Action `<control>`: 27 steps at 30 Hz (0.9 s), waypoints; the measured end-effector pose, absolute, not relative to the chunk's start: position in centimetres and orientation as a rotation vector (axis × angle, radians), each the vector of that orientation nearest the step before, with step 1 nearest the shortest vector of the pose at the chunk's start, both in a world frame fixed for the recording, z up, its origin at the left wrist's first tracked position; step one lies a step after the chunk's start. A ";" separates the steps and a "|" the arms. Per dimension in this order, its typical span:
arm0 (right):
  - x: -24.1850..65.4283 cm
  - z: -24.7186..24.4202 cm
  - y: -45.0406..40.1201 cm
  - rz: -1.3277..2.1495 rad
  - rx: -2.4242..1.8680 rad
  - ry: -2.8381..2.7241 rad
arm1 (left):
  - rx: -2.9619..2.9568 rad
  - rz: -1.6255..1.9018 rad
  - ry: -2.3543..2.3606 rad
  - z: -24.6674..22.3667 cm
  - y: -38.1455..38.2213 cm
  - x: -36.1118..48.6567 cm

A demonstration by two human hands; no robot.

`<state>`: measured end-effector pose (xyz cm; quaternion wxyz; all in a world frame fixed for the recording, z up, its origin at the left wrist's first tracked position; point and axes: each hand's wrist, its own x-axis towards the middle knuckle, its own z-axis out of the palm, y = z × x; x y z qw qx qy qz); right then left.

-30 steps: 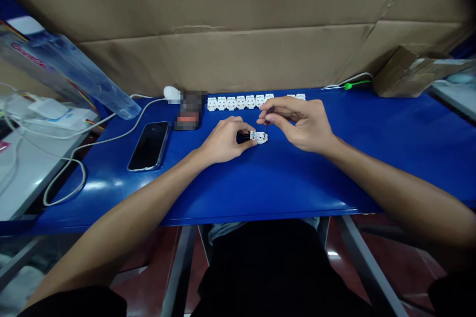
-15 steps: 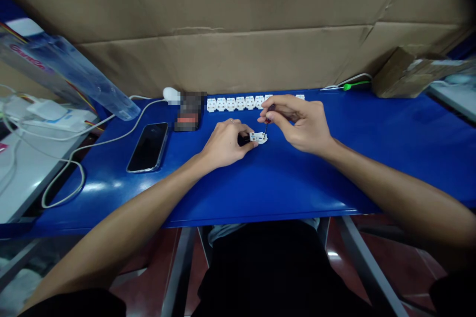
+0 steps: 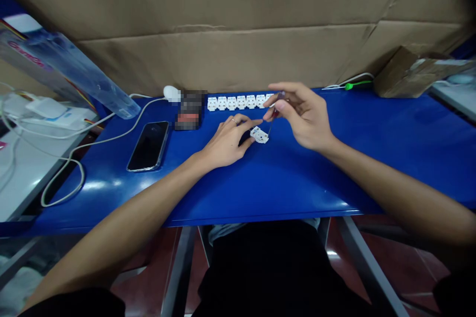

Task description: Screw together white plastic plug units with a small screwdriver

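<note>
A small white plastic part with brass-coloured spots [image 3: 259, 134], perhaps an electrical fitting, rests on the blue table. Beside it is my left hand [image 3: 228, 142], its fingers apart. The thumb tip touches the part's near left edge, while the index finger stretches out above it. My right hand [image 3: 307, 116] pinches a slim screwdriver [image 3: 273, 118], handle up and shaft slanting down. The screwdriver's tip is at the part's right end; whether it touches cannot be made out. Behind, a row of several similar white parts [image 3: 231, 103] lines the table's back, its right end hidden by my right hand.
A phone [image 3: 148, 146] lies at the left, near a white cable [image 3: 82, 178] and a pixelated dark object [image 3: 190, 109]. A clear plastic bottle [image 3: 85, 77] leans at the far left. At the back right are a cardboard box [image 3: 399, 77] and a green-handled tool [image 3: 348, 86].
The white part has turned and its right end has swung nearer to me. My left index finger has lifted off and straightened. My right hand has tilted the screwdriver and opened its fingers slightly.
</note>
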<state>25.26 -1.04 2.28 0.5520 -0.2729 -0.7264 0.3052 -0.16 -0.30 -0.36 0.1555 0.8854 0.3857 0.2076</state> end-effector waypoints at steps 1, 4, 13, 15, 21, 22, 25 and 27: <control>25.5 2.4 -0.8 0.698 -0.660 -1.717 | 2.540 0.607 1.117 -0.4 -0.3 -0.2; 26.6 2.8 0.0 0.626 -0.734 -1.808 | 2.507 0.679 1.174 -0.6 -0.2 -0.3; 26.5 2.0 2.6 0.380 -0.754 -2.647 | 2.477 0.703 1.287 -0.7 0.7 -1.3; 25.9 2.2 2.8 0.369 -0.789 -2.708 | 2.460 0.723 1.294 -0.7 0.6 -1.4; 27.3 4.1 3.8 0.198 -0.973 -2.730 | 2.441 0.725 1.343 -0.6 0.5 -1.3; 28.1 4.4 4.5 0.188 -1.019 -2.670 | 2.443 0.716 1.342 -0.6 0.4 -1.3; 30.7 5.1 7.3 0.054 -1.170 -2.519 | 2.451 0.699 1.339 -0.6 0.4 -1.4; 32.2 5.3 9.3 0.007 -1.244 -2.514 | 2.451 0.700 1.346 -0.7 0.5 -1.4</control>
